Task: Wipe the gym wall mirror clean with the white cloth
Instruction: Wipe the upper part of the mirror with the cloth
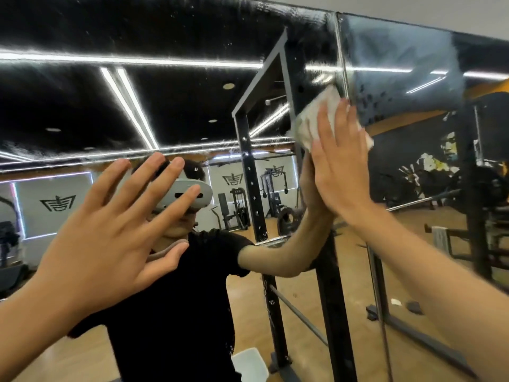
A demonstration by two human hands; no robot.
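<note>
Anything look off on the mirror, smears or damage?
Yes: a hazy grey film with dark spots covers the right panel of the mirror, just above the white cloth pressed flat under the right hand. No cracks visible.

Our right hand (338, 172) presses the white cloth (311, 119) on the mirror (165, 37) by the panel seam (341, 64). Our left hand (110, 238) is up, fingers spread.

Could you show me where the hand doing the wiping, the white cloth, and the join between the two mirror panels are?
right hand (338, 166): head view, back of the hand.
white cloth (308, 119): head view, crumpled part left of that hand.
mirror join (341, 51): head view, vertical strip above the cloth.
</note>
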